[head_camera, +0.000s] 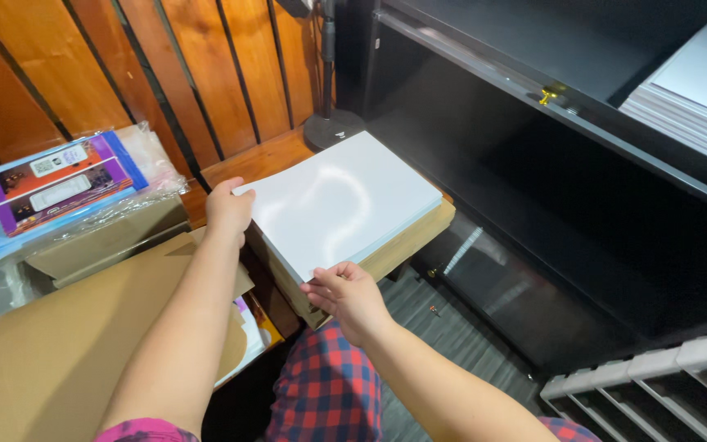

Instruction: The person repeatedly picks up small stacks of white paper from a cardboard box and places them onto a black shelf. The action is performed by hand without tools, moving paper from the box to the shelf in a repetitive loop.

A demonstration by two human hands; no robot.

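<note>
A thick stack of glossy white sheets (341,200) lies on a brown cardboard wrap (407,245) over a wooden surface. My left hand (227,209) grips the stack's near-left corner, fingers curled over its edge. At the stack's near corner my right hand (345,295) pinches the edge of the top sheets with thumb and fingers.
Flat brown cardboard (83,344) lies at the left, with a blue and purple pack in clear plastic (51,188) behind it. A black shelf unit (566,106) at the right holds another white stack (697,90). A round black stand base (333,127) sits behind the sheets. Wooden slats back the scene.
</note>
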